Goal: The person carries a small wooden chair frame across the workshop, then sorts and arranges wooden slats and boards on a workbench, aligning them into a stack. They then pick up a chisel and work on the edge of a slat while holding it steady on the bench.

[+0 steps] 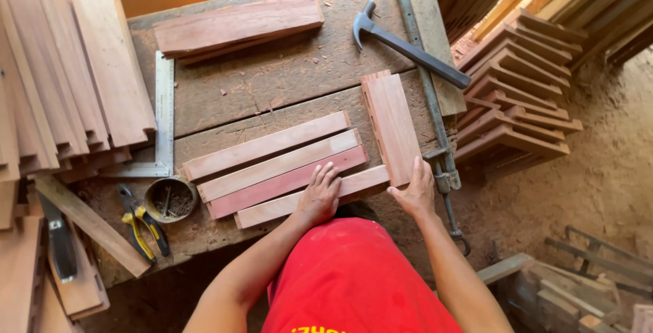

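Four slats [275, 168] lie side by side on the bench [286, 74], long axes parallel, each running from lower left up to upper right. Smooth planed wood, three pale pink, the third from the top redder. A fifth board [393, 127] stands across their right ends, long axis nearly up-and-down, touching them; grooved along one edge.

Left hand [320, 193]: flat, fingers spread, pressing on the two lowest slats; grips nothing. Right hand [413, 190]: open palm against the lower end of the board where it meets the lowest slat; not closed round anything.

Relative to the slats:
- Above: one reddish plank pair [238, 25], stacked, long axis nearly level.
- Upper right: one claw hammer [408, 48], black handle, head toward the upper left.
- Right: one metal bar clamp [435, 122] along the bench edge.
- Left: one steel square [162, 119], one round tin [171, 199] of nails, one pair of yellow-handled pliers [143, 227].
- Far left: fanned boards [68, 74], too overlapped to count.
- Far right: stepped stack [517, 95] of moulded pieces on the dirt floor.

Bench top: rough, worn, dusted with shavings.
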